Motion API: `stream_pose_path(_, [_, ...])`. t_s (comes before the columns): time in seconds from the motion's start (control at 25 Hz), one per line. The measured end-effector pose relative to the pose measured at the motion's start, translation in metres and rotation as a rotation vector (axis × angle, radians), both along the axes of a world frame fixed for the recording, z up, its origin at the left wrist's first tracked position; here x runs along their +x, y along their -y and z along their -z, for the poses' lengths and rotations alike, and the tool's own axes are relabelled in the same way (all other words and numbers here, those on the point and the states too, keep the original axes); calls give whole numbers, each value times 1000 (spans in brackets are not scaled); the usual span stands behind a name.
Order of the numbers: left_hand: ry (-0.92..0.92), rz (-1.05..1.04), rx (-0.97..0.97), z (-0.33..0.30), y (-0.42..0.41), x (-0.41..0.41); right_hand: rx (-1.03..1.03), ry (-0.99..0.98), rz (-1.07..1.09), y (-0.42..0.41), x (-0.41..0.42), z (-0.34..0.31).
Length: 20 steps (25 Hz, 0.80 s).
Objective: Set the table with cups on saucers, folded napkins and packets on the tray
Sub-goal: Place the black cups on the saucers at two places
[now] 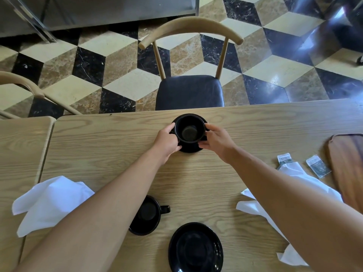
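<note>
Crumpled white cloth napkin (49, 201) lies at the left of the pale wood-grain desk (117, 138), partly hidden by the left forearm, which also covers much of a glossy black cup (146, 214); a bare black saucer (195, 248) sits just right of it, cut off below. At the far edge, the left hand (167, 142) and right hand (216, 142) grip a black cup on its saucer (189, 132) from both sides. Rightward, the right arm hides a second napkin (290, 185), two small packets (318, 166) lie flat, and a wooden tray (347, 163) is cropped.

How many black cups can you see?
2. One glossy black ceramic cup sits on a black saucer at the table's far edge, between both hands. The other black cup is near, partly hidden under the left forearm.
</note>
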<state>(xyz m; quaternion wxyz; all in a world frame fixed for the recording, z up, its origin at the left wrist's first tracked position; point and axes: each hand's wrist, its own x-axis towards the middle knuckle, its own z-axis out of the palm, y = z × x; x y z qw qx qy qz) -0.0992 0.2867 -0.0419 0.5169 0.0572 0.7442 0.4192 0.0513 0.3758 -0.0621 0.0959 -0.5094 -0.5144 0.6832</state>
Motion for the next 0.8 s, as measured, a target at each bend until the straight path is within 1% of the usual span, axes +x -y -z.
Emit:
stream_pose_path(0.24, [-27, 4, -5, 4, -4, -3, -28, 3, 46, 2, -4, 6])
stream_pose_path(0.44, [-35, 36, -18, 2, -1, -3, -54, 83, 43, 2, -4, 8])
stream_pose_path(0.56, [-56, 74, 3, -3, 10, -2, -7, 117, 62, 11, 4, 3])
stream_pose_path(0.64, [-114, 101, 15, -10, 21, -3, 38, 164, 94, 19, 10, 0])
stream_pose_path(0.68, [-171, 110, 24, -14, 30, -4, 69, 203, 110, 26, 12, -1])
stream_pose_path(0.76, [-336, 131, 16, -16, 54, -9, 134, 272, 102, 46, 17, -4])
stream_pose_path(0.8, [-408, 146, -6, -16, 70, -12, 164, 294, 65, 59, 18, -6])
